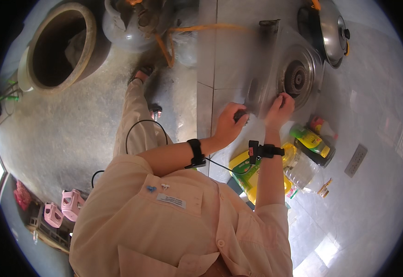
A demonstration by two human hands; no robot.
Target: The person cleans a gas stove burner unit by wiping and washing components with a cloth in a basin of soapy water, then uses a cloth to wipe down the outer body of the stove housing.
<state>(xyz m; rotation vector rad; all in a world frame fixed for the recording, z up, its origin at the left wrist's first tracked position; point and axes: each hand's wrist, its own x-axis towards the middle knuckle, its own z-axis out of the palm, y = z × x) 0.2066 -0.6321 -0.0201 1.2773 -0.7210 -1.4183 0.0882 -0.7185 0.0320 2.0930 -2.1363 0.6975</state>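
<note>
My left hand point(230, 125) curls around a small dark object point(240, 115) with a rough surface, too blurred to name surely. It is beside the near corner of a metal gas stove point(269, 81). My right hand point(280, 110) is over the stove top, fingertips bent at the edge of the round burner point(297, 79). Something dark shows between thumb and forefinger; whether it is held or only a gap cannot be made out. Both wrists wear black straps, and a thin black cable runs between them.
A lidded wok point(333, 34) stands beyond the stove. Several bottles, including a dark sauce bottle point(314, 143) and a yellow-green jug point(245, 173), crowd near my right forearm. An orange hose point(208, 27) runs to a gas cylinder point(132, 33). A large clay jar point(92, 45) stands on the floor.
</note>
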